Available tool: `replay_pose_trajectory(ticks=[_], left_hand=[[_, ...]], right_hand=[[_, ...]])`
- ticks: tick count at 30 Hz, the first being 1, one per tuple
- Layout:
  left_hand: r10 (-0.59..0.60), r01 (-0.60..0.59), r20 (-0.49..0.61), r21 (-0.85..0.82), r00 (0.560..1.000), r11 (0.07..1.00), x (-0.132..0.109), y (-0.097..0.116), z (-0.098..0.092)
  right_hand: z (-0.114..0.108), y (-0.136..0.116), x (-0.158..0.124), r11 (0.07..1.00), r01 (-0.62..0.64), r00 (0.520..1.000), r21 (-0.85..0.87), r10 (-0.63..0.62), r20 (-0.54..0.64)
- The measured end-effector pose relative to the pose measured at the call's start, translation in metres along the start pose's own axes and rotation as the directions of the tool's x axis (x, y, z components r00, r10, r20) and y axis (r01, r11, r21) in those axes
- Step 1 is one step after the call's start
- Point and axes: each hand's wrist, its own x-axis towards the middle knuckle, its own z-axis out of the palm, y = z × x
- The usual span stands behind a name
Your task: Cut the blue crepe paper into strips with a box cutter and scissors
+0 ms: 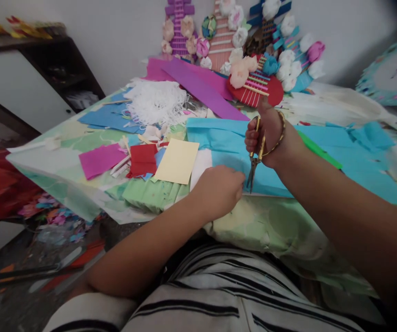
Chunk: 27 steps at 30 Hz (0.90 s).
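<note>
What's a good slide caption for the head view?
Right hand holds gold-handled scissors in front of blue sheeting; left hand, fingers curled, beside them.

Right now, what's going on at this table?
A person's right hand holds gold-handled scissors, blades pointing down, over blue paper. The left hand is curled close beside the blades; whether its fingers grip anything is hidden. A pale yellow sheet lies off to the left, with flower-decorated pieces at the back.

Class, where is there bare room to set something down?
Bare tablecloth shows left of the magenta paper. Crowded: around the cream card, at the white stringy pile, and where the right hand holds scissors by turquoise paper.
</note>
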Motion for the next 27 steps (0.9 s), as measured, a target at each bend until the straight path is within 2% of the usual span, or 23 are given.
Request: replay_pose_trajectory(ticks=[2, 4, 8, 11, 14, 17, 19, 25, 27], left_hand=[[-0.012, 0.012, 0.001, -0.004, 1.000, 1.000, 0.000, 0.000, 0.000], [-0.020, 0.020, 0.001, -0.012, 1.000, 1.000, 0.001, 0.000, 0.001], [-0.022, 0.022, -0.004, -0.034, 1.000, 0.999, 0.001, -0.001, 0.002], [-0.022, 0.022, -0.011, -0.050, 1.000, 0.999, 0.000, -0.001, 0.003], [-0.020, 0.019, -0.023, -0.061, 1.000, 0.998, -0.001, -0.001, 0.003], [-0.019, 0.016, -0.029, -0.072, 0.999, 0.997, -0.002, -0.002, 0.004], [-0.021, 0.019, -0.031, -0.075, 0.999, 0.997, -0.002, -0.002, 0.004], [-0.029, 0.027, -0.025, -0.073, 0.999, 0.997, -0.002, -0.002, 0.004], [-0.028, 0.026, -0.021, -0.075, 0.999, 0.997, -0.002, -0.001, 0.004]], right_hand=[[-0.001, -0.001, -0.007, 0.999, 0.046, 0.999, 0.004, -0.046, 0.012], [-0.001, -0.001, -0.015, 0.989, 0.144, 0.990, -0.019, -0.144, 0.006], [-0.002, 0.001, -0.032, 0.938, 0.329, 0.943, -0.110, -0.333, -0.016], [-0.005, 0.004, -0.043, 0.890, 0.423, 0.906, -0.171, -0.422, 0.039], [-0.008, 0.007, -0.051, 0.840, 0.481, 0.875, -0.253, -0.480, 0.070], [-0.009, 0.008, -0.055, 0.816, 0.484, 0.865, -0.317, -0.501, 0.033], [-0.009, 0.009, -0.056, 0.821, 0.485, 0.860, -0.302, -0.510, -0.004], [-0.009, 0.012, -0.051, 0.835, 0.543, 0.836, -0.084, -0.548, -0.039], [-0.008, 0.013, -0.049, 0.826, 0.561, 0.822, -0.062, -0.564, -0.075]])
